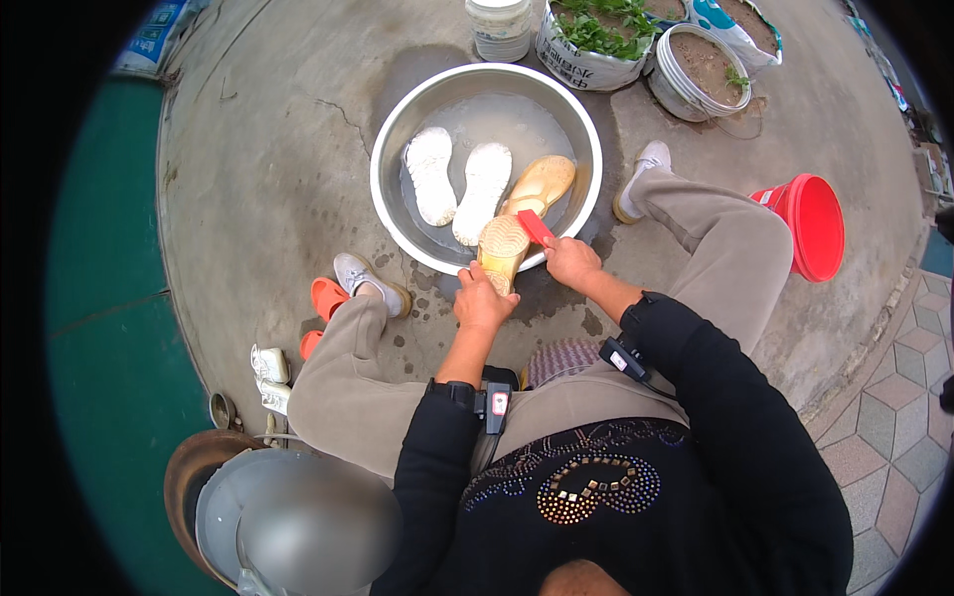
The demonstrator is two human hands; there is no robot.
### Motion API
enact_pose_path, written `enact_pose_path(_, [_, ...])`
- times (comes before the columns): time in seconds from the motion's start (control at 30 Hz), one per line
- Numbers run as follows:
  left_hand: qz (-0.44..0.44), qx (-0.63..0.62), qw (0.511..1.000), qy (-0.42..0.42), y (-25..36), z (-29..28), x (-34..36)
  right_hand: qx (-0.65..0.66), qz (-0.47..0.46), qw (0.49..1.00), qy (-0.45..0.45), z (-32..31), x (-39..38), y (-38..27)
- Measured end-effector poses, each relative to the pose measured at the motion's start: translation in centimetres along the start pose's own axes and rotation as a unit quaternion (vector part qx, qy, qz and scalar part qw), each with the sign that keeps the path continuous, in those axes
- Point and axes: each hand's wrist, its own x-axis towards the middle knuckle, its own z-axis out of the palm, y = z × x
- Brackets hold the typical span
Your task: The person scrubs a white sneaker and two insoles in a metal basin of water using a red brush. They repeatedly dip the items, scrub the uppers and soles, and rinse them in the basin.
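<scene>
- The left hand point(484, 300) grips the heel end of a yellowish shoe with patterned rubber sole point(503, 244), turned sole up over the near rim of a wide round metal basin point(390, 169).
- The right hand point(573, 262), just beside it, is closed around a small red plastic brush point(537, 227). The brush is at the sole's edge, so I judge this scrubbing is underway, not finished.
- Beyond the grip, a second yellowish shoe point(543, 183) lies in the basin; whether it is scrubbed, I cannot tell.
- Left of that, two white-soled shoes point(484, 192) look clean, perhaps done.
- Farthest, the water point(507, 114) is cloudy; rinsing probably remains.
</scene>
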Motion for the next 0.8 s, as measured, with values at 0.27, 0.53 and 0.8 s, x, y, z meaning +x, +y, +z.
enact_pose_path(0.27, [0.033, -0.038, 0.998, -0.029, -1.3, -0.5, 0.4, -0.035, -0.051, 0.997, -0.045, 0.8, -0.5, 0.0])
enact_pose_path(0.53, [-0.161, -0.727, 0.667, 0.020, -4.2, 1.4, 2.5, 0.036, -0.167, 0.981, -0.090, 0.5, -2.2, -0.6])
enact_pose_path(0.8, [-0.239, -0.784, 0.566, -0.089, -4.9, 1.7, 3.4, -0.082, -0.198, 0.973, -0.088, -1.6, -4.1, -3.1])
